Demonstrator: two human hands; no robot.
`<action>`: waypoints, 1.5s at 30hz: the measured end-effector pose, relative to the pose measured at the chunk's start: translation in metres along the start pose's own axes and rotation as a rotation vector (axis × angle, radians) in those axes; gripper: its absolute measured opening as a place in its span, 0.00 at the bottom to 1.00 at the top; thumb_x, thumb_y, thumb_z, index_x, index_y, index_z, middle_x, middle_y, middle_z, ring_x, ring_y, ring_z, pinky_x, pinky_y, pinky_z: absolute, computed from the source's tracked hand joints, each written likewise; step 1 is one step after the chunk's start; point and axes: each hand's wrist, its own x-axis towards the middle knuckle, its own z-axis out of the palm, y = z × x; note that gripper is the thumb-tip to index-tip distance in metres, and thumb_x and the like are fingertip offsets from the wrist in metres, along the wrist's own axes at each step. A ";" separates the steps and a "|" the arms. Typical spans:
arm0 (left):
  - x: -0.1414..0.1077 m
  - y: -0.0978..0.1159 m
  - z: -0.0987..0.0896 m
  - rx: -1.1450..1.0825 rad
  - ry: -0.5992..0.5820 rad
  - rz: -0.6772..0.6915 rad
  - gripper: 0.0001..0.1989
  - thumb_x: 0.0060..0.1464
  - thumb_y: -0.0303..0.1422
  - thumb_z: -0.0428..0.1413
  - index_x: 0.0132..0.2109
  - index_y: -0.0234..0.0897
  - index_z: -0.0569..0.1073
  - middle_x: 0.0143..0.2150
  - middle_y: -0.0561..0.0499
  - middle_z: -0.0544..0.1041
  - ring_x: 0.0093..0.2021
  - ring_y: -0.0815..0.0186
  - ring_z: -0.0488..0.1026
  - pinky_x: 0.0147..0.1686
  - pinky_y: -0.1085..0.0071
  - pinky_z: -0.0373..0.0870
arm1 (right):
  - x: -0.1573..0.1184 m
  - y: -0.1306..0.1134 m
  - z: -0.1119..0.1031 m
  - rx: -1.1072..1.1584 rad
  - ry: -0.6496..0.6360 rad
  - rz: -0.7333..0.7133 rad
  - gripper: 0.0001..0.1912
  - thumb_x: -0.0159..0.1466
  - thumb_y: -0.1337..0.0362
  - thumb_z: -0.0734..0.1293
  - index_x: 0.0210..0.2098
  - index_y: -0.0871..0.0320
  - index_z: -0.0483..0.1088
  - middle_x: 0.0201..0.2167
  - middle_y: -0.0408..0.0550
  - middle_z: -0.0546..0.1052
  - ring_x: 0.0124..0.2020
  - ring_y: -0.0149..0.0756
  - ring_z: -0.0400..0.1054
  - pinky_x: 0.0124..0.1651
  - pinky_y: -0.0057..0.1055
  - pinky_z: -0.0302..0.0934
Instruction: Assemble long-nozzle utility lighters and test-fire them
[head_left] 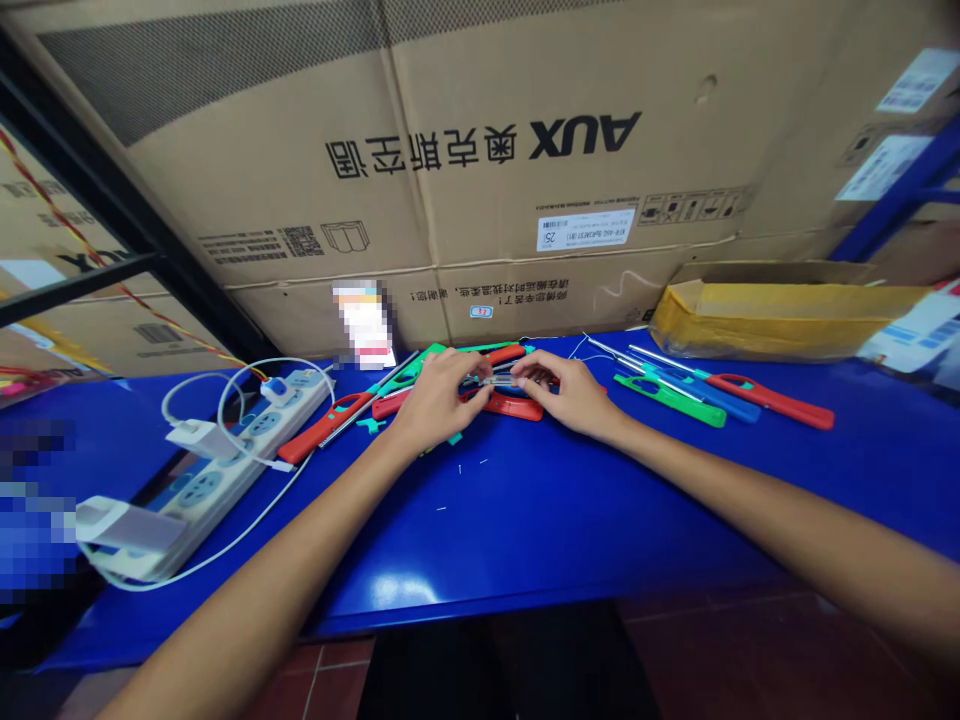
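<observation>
Centrally, left hand (439, 402) and right hand (564, 392) pinch a small metal tube (498, 380) between their fingertips, held raised above a red lighter (514, 406) on the blue table (525, 540); spare lighters (772, 401) lie right, within reach.

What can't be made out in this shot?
Head view:
- Small metal piece between the left hand and right hand: fingers hide its ends.
- Red plastic handle: hands cover part of it.
- Paper slip by the box: pixelated, unreadable.
- White specks: too small to identify.
- Object at left edge: pixelated, cut off.
</observation>
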 end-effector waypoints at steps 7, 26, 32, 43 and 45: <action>0.000 0.000 0.002 0.023 -0.014 0.046 0.05 0.69 0.34 0.57 0.48 0.43 0.78 0.48 0.49 0.85 0.48 0.56 0.77 0.49 0.57 0.66 | -0.003 -0.006 0.003 -0.101 0.033 -0.071 0.08 0.71 0.58 0.69 0.46 0.54 0.76 0.41 0.46 0.83 0.32 0.35 0.71 0.38 0.35 0.63; 0.000 0.002 0.008 -0.005 0.017 0.060 0.02 0.67 0.32 0.60 0.45 0.40 0.74 0.44 0.48 0.81 0.46 0.57 0.74 0.48 0.59 0.66 | -0.005 -0.011 0.004 -0.113 -0.001 -0.154 0.06 0.68 0.64 0.67 0.45 0.53 0.72 0.37 0.45 0.75 0.33 0.36 0.69 0.39 0.36 0.65; 0.001 0.004 0.007 -0.012 0.015 0.063 0.01 0.67 0.31 0.59 0.45 0.40 0.74 0.45 0.48 0.80 0.46 0.57 0.74 0.49 0.58 0.67 | -0.005 -0.008 0.005 -0.095 0.013 -0.153 0.06 0.68 0.63 0.68 0.45 0.53 0.71 0.38 0.45 0.75 0.33 0.36 0.70 0.39 0.36 0.65; 0.001 0.003 0.004 -0.024 0.003 0.135 0.06 0.71 0.34 0.58 0.48 0.40 0.78 0.46 0.47 0.81 0.47 0.58 0.75 0.49 0.59 0.71 | -0.006 -0.008 0.005 -0.081 0.017 -0.140 0.04 0.70 0.63 0.68 0.43 0.55 0.74 0.35 0.44 0.76 0.32 0.35 0.69 0.37 0.35 0.64; 0.001 0.002 0.004 -0.017 -0.015 0.142 0.04 0.71 0.34 0.58 0.47 0.40 0.78 0.45 0.47 0.81 0.45 0.58 0.75 0.48 0.60 0.70 | -0.006 -0.006 0.005 -0.082 0.016 -0.153 0.03 0.70 0.63 0.69 0.42 0.54 0.74 0.34 0.44 0.76 0.32 0.35 0.70 0.37 0.35 0.64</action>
